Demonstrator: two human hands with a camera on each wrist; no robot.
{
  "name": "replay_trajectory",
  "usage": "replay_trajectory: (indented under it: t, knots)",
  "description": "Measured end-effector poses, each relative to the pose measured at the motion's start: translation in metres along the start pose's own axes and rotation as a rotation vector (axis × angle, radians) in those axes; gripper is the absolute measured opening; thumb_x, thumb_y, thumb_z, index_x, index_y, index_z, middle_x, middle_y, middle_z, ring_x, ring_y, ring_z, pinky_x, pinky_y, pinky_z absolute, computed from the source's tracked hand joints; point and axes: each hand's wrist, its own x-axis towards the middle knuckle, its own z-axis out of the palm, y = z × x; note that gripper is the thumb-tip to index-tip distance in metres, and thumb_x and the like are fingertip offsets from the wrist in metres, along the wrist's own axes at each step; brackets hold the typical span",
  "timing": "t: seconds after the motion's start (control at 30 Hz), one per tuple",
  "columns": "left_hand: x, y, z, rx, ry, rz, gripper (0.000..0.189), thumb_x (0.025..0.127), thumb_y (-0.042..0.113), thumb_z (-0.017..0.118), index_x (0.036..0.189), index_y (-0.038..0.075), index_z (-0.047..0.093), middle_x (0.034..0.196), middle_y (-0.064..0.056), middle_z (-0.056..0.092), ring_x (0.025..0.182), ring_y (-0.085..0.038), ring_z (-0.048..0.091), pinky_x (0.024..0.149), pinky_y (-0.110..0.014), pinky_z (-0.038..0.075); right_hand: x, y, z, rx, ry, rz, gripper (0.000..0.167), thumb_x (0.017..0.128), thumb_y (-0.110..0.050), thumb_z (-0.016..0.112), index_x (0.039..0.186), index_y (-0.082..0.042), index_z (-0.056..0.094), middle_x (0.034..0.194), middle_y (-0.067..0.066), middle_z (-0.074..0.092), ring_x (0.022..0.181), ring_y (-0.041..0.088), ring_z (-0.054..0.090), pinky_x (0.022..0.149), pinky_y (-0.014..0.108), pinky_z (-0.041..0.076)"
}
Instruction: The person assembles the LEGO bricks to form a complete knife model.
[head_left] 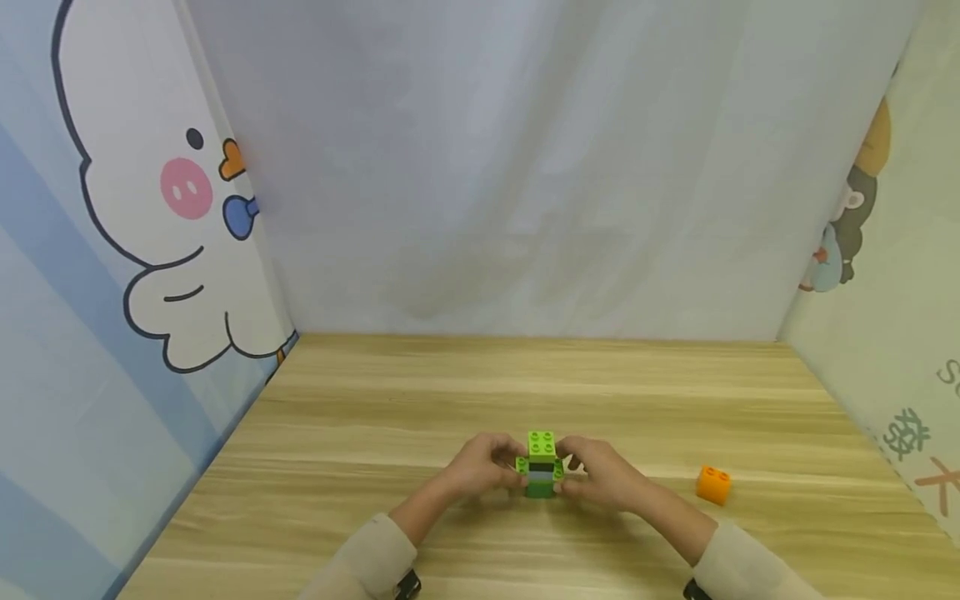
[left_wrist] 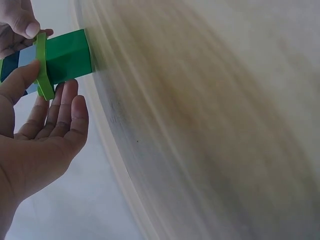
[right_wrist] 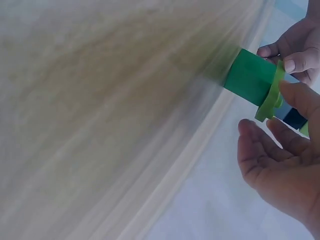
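Note:
A small stack of building bricks (head_left: 541, 468) stands upright on the wooden table in the head view. From the bottom it has a dark green brick (left_wrist: 68, 56), a wider lime green plate (left_wrist: 44, 67), a grey layer, a dark layer and a studded lime green brick (head_left: 542, 445) on top. My left hand (head_left: 485, 467) pinches the plate's left end between thumb and fingers. On the other side, my right hand (head_left: 598, 473) holds the right end the same way. Both wrist views show the thumbs on the plate's upper side, with fingers curved below it.
An orange brick (head_left: 713, 485) lies on the table (head_left: 375, 400) to the right of my right hand. A pale curtain (head_left: 487, 167) hangs behind the table's far edge. Printed cloth walls (head_left: 135, 350) flank both sides.

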Motion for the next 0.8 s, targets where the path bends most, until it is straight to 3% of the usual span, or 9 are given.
replay_trajectory:
  t: [0.2, 0.43, 0.8]
  knots:
    - [-0.001, 0.001, 0.000, -0.008, -0.001, -0.006, 0.033, 0.073, 0.003, 0.077, 0.103, 0.002, 0.064, 0.087, -0.003, 0.061, 0.082, -0.018, 0.057, 0.074, -0.033, 0.048, -0.003, -0.004, -0.004, -0.016, 0.010, -0.007, 0.045, 0.082, -0.014, 0.071, 0.116, 0.007, 0.052, 0.111, 0.022, 0.058, 0.091, 0.034, 0.058, 0.077, 0.046, 0.048]
    - [0.000, 0.001, 0.001, -0.007, -0.005, -0.019, 0.034, 0.073, 0.002, 0.076, 0.104, 0.002, 0.063, 0.088, -0.003, 0.062, 0.083, -0.018, 0.058, 0.075, -0.034, 0.049, -0.018, -0.002, -0.016, 0.036, -0.066, 0.025, 0.058, 0.084, -0.018, 0.070, 0.131, 0.005, 0.045, 0.129, 0.025, 0.048, 0.103, 0.043, 0.052, 0.082, 0.055, 0.044]
    - [0.001, -0.001, 0.002, -0.021, 0.005, -0.012, 0.032, 0.071, 0.001, 0.076, 0.100, 0.002, 0.062, 0.089, -0.003, 0.063, 0.083, -0.018, 0.059, 0.075, -0.033, 0.050, -0.039, 0.007, -0.022, 0.078, -0.108, 0.064, 0.057, 0.083, -0.024, 0.071, 0.130, 0.001, 0.049, 0.129, 0.019, 0.049, 0.109, 0.044, 0.048, 0.086, 0.061, 0.039]
